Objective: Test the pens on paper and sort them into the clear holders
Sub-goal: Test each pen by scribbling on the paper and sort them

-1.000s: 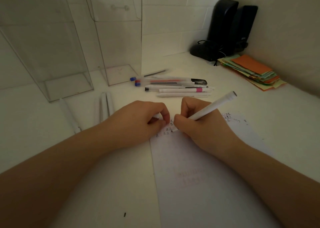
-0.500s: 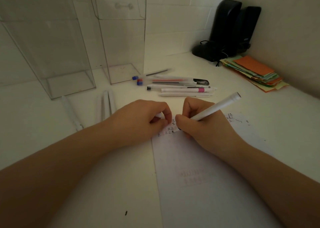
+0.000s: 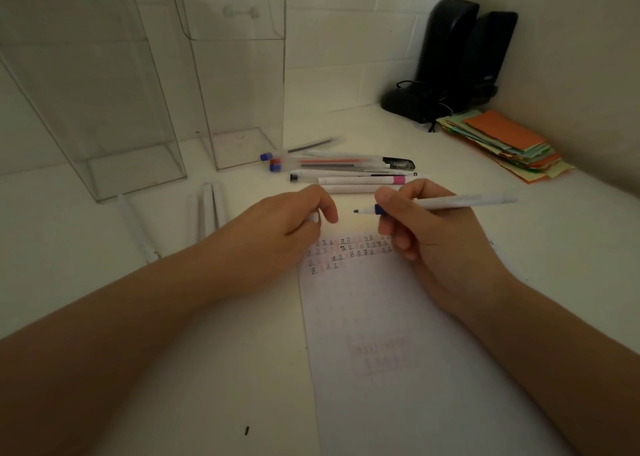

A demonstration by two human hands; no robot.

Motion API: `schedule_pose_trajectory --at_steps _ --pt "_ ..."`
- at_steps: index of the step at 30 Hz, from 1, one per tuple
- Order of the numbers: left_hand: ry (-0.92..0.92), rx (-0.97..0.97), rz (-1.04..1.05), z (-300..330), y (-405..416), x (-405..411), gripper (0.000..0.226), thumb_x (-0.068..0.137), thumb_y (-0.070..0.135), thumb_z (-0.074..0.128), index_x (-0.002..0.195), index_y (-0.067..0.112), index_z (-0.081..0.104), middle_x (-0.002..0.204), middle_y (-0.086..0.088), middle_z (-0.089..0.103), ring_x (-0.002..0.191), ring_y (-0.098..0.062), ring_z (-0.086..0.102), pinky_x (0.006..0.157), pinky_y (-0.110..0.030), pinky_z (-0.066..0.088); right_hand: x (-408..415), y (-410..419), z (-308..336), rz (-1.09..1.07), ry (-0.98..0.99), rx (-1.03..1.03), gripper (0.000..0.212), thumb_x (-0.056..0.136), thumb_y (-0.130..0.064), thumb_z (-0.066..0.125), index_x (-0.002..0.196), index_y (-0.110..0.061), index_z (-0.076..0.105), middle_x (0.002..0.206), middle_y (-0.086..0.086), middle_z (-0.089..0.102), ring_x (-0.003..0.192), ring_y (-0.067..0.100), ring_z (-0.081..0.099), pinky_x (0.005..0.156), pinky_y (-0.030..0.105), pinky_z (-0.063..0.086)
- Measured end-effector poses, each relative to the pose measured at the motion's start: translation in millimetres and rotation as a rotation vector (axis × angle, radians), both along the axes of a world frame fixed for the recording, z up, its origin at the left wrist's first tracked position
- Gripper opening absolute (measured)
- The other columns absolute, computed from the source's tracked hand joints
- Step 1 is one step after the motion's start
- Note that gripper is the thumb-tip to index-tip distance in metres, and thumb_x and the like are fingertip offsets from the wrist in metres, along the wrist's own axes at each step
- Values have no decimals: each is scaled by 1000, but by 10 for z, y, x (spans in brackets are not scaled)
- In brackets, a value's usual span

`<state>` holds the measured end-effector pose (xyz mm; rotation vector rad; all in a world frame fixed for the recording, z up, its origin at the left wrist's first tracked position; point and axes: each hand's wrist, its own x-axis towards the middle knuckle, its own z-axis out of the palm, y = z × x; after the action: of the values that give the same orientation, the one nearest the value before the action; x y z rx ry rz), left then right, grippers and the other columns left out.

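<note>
My right hand (image 3: 433,234) grips an uncapped white pen (image 3: 460,202), held level above the paper (image 3: 381,334) with its blue tip pointing left. My left hand (image 3: 277,227) is curled round the pen's white cap (image 3: 313,217), a short gap from the tip. Rows of small test marks (image 3: 349,249) run across the top of the sheet. Several more pens (image 3: 346,168) lie in a bunch behind my hands. Two tall clear holders (image 3: 93,116) (image 3: 239,85) stand at the back left.
A few white pens (image 3: 206,213) lie left of my left hand, with another (image 3: 133,227) further left. Black speakers (image 3: 450,57) and a stack of coloured paper slips (image 3: 502,144) fill the back right corner by the wall.
My right hand has lifted the pen off the paper and turned it level, tip pointing left at my left hand. The test marks that the hands covered now show.
</note>
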<state>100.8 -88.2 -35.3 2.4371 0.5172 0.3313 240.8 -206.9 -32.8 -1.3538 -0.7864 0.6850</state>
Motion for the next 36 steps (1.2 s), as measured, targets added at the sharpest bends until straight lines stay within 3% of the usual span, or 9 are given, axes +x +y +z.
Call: schedule_pose_trajectory --at_steps 4,7,9,13,18,26,31,33,36 --pt "-47 22 -1 11 3 9 15 96 21 33 99 35 37 93 17 61 85 6 51 68 -1 35 -17 -11 28 54 58 24 16 67 -29 65 60 -17 56 50 -1 54 40 7 38 37 15 31" --pt "-91 -4 -4 21 -1 15 7 94 23 42 99 27 39 97 23 63 79 16 52 69 2 34 -24 -17 38 81 110 38 22 73 -35 57 64 -15 59 53 1 61 41 10 43 38 17 34" --pt "-114 11 -2 23 -2 9 5 90 26 48 95 24 50 93 22 65 76 15 52 67 1 35 -15 -17 41 87 158 28 29 77 -38 51 63 -14 59 52 4 61 41 12 43 39 18 34" --pt "-118 143 24 28 3 2 7 85 29 58 83 34 62 63 30 56 71 7 47 64 -3 33 -10 -17 25 88 139 31 34 79 -41 50 59 -14 58 46 4 52 40 13 38 39 19 34" --pt "-104 210 -14 28 -4 27 17 85 32 56 93 26 69 60 26 46 74 15 45 65 -2 32 -16 -14 19 112 120 70 33 80 -38 48 57 -17 59 49 4 56 40 12 42 39 20 35" --pt "-112 250 -54 42 -25 24 3 84 34 57 81 34 59 56 27 41 73 16 46 66 -2 32 -44 -3 5 101 -18 29 32 76 -43 51 56 -18 57 49 2 56 40 12 42 38 19 34" --pt "-69 367 -47 -18 -8 24 28 89 45 47 92 24 65 60 20 43 62 0 45 57 -14 31 -63 -20 4 113 -122 11 32 79 -41 52 57 -18 56 47 -1 48 41 9 36 40 18 31" --pt "-55 455 -93 -18 -32 25 40 87 49 36 87 20 63 59 16 40 58 -3 41 53 -19 33 -85 -34 16 133 -183 3 32 81 -40 51 58 -18 55 47 -2 49 41 9 38 40 18 32" --pt "-72 604 -139 9 -82 -12 38 88 40 32 78 16 59 54 9 45 49 -12 44 47 -19 27 -112 -52 49 151 -299 -13 31 82 -40 46 61 -19 55 49 -4 53 43 9 44 42 20 37"
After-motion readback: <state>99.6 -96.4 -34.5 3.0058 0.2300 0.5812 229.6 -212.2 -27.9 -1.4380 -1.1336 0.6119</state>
